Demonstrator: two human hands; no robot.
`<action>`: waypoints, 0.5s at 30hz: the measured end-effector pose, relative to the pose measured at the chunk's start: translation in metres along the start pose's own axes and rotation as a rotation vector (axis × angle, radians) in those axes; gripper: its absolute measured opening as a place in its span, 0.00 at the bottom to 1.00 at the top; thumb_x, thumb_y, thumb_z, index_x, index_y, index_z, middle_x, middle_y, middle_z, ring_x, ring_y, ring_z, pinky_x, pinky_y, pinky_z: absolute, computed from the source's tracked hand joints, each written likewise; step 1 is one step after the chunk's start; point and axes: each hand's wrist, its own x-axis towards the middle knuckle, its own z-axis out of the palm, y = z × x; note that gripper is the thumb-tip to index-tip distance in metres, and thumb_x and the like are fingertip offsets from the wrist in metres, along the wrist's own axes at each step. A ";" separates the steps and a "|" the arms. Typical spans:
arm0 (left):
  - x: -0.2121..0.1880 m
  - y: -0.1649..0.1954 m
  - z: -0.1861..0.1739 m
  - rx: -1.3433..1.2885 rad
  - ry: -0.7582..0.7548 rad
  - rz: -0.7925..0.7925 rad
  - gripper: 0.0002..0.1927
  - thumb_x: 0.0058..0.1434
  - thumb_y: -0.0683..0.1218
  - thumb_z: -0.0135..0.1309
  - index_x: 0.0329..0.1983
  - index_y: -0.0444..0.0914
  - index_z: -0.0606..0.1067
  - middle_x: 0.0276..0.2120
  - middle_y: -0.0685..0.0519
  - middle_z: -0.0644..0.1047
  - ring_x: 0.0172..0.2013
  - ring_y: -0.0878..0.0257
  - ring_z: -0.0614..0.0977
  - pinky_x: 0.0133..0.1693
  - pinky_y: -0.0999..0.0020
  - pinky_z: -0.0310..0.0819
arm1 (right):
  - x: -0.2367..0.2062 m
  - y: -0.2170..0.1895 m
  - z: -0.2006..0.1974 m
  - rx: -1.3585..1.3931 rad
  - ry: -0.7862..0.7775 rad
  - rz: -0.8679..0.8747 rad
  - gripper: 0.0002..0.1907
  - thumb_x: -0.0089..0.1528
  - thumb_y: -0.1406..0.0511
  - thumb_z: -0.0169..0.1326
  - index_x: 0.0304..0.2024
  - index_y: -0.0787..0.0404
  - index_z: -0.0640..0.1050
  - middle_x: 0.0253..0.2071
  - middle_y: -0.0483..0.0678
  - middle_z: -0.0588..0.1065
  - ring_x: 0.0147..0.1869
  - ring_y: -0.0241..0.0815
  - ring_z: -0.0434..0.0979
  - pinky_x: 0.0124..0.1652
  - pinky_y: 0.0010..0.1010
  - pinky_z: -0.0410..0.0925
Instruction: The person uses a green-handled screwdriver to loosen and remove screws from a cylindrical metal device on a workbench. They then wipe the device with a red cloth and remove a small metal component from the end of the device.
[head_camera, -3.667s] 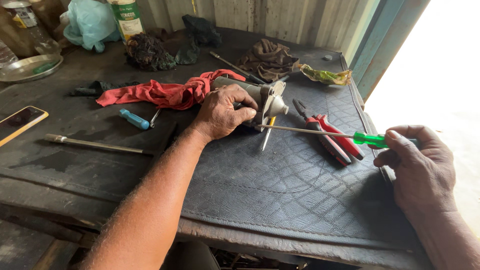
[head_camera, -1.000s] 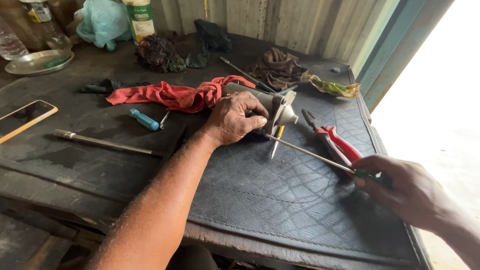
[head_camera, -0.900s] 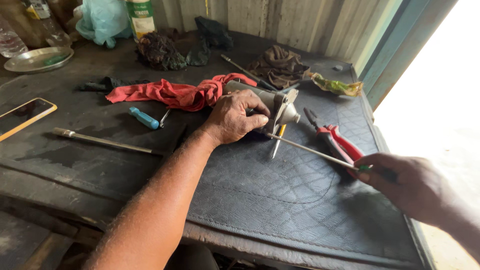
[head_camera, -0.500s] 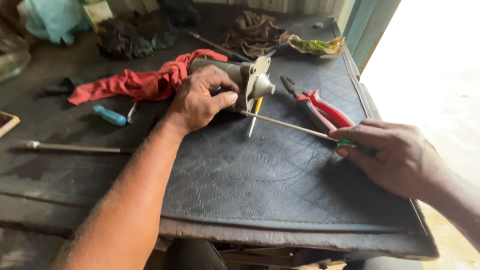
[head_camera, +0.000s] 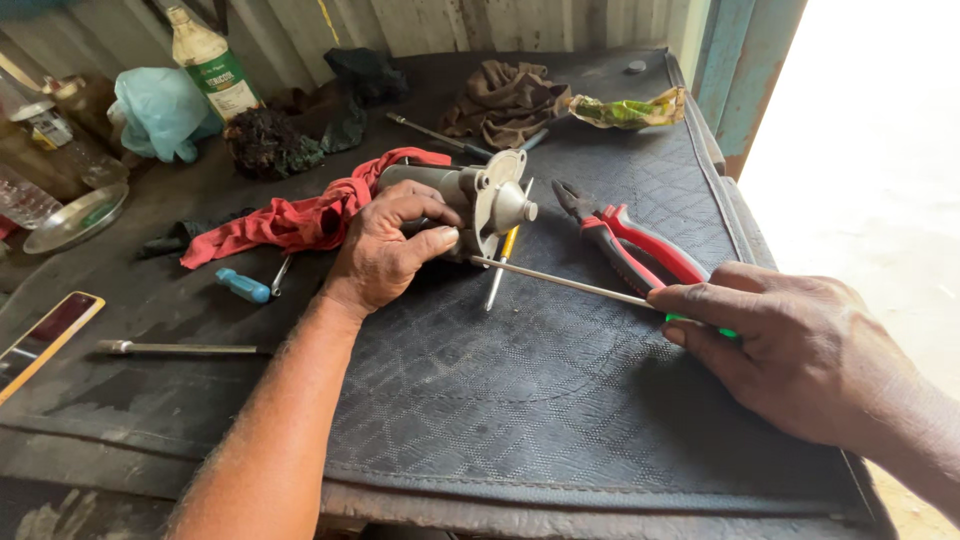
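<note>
My left hand grips a grey metal motor housing that lies on a black rubber mat. Its round flanged end faces right. My right hand holds a green-handled screwdriver; the long shaft runs left and its tip meets the lower edge of the housing's flange. A yellow-handled screwdriver lies under the housing. Red-handled pliers lie just right of it, between my two hands.
A red rag lies behind the housing. A small blue-handled tool, a metal rod and a phone sit at left. Bottles, a metal dish, cloths and a crumpled wrapper line the back. The bench ends at right.
The view has shifted and come closer. My right hand stayed on the green screwdriver handle, and its tip has come in against the housing's flange. My left hand keeps its grip.
</note>
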 end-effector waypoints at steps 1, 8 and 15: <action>0.002 -0.001 0.003 -0.009 -0.005 -0.011 0.11 0.56 0.46 0.61 0.39 0.37 0.82 0.43 0.53 0.78 0.50 0.63 0.79 0.55 0.68 0.72 | 0.001 0.003 0.001 0.008 0.003 0.007 0.18 0.57 0.52 0.62 0.51 0.38 0.84 0.34 0.41 0.81 0.32 0.44 0.81 0.35 0.38 0.74; 0.014 -0.007 0.008 -0.021 -0.007 -0.040 0.10 0.56 0.45 0.60 0.39 0.36 0.82 0.44 0.52 0.78 0.51 0.63 0.79 0.56 0.68 0.72 | 0.013 0.010 -0.003 -0.034 -0.078 0.088 0.19 0.60 0.50 0.60 0.54 0.32 0.83 0.37 0.36 0.81 0.33 0.42 0.82 0.37 0.36 0.75; 0.020 -0.009 0.007 -0.029 -0.002 -0.051 0.10 0.55 0.45 0.60 0.38 0.36 0.82 0.44 0.52 0.78 0.52 0.62 0.79 0.57 0.67 0.71 | 0.025 0.011 -0.003 -0.116 -0.198 0.167 0.20 0.62 0.48 0.57 0.57 0.28 0.80 0.40 0.33 0.80 0.35 0.39 0.83 0.39 0.32 0.77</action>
